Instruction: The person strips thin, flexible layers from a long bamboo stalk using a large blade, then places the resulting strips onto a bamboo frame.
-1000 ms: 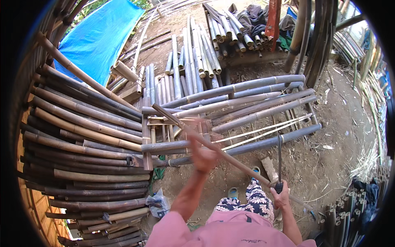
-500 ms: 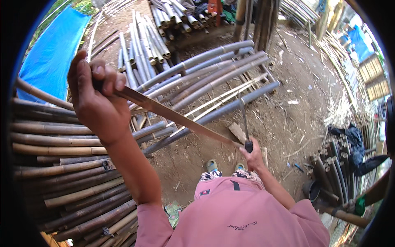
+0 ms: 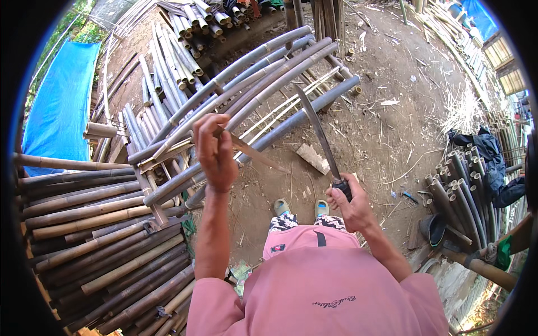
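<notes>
Head view: We look down from our head at two hands, a knife and a brown strip, all over a work yard.
Left hand: Our left hand (image 3: 214, 157) is up in front of us. Its fingers are bent in and closed on one end of the strip.
Brown strip: The strip (image 3: 259, 155) is long, flat and thin. It pokes out of our left hand and slants down to the right. Its free end is over the dirt ground (image 3: 392, 134), well apart from the knife.
Right hand: Our right hand (image 3: 352, 206) is closed too. We hold the knife by its black handle (image 3: 341, 190), with our fingers wrapped around it.
Knife: The long knife (image 3: 321, 136) points away from us and leans a bit to the left. Its blade crosses in front of a dark pole of the bamboo frame (image 3: 330, 98). We cannot tell if they touch.
Bamboo frame: It is past our hands and tilts up to the right in our view.
Wood block: A flat block (image 3: 312, 158) lies on the dirt, just left of the blade.
Pole pile: Lots of brown poles (image 3: 89, 225) lie in a big pile on our left.
Blue sheet: A bright blue sheet (image 3: 61, 106) is behind that pile.
Standing poles: A bunch of dark poles (image 3: 465, 199) is on our right, near a dark cloth (image 3: 476, 148).
</notes>
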{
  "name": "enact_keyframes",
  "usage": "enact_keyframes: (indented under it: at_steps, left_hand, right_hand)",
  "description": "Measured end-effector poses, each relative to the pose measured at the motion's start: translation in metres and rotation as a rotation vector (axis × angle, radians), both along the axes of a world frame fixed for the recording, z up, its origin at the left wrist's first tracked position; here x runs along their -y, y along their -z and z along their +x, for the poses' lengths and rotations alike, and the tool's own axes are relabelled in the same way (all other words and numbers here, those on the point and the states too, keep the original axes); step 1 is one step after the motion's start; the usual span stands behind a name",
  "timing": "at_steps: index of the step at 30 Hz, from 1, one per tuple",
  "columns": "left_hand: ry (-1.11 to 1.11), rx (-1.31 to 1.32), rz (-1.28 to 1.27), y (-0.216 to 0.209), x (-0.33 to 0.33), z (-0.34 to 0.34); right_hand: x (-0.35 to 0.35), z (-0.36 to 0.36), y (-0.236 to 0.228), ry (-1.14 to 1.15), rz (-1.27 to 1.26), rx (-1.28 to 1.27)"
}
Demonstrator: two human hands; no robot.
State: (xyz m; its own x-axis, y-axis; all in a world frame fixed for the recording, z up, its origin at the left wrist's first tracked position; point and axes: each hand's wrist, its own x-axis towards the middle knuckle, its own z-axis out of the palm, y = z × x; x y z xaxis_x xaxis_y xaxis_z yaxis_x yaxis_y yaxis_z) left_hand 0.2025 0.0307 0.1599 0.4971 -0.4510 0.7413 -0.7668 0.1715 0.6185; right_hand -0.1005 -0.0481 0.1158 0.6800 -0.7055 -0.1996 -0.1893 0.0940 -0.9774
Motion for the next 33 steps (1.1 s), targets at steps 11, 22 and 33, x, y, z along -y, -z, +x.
enact_keyframes:
  at_steps: [11,22,33]
  left_hand:
    - [0.068,-0.400,0.175,-0.027,-0.041,-0.095]
    - [0.155,-0.213,0.186,-0.023,-0.041,-0.152]
    - [0.146,-0.200,0.187,-0.017,-0.046,-0.164]
  right_hand:
    - [0.007,-0.029,-0.075,-0.272,-0.211,-0.063]
    - [-0.026,-0.033,-0.093,-0.317,-0.479,0.066]
    - [-0.036,-0.046,-0.098,-0.306,-0.551,0.048]
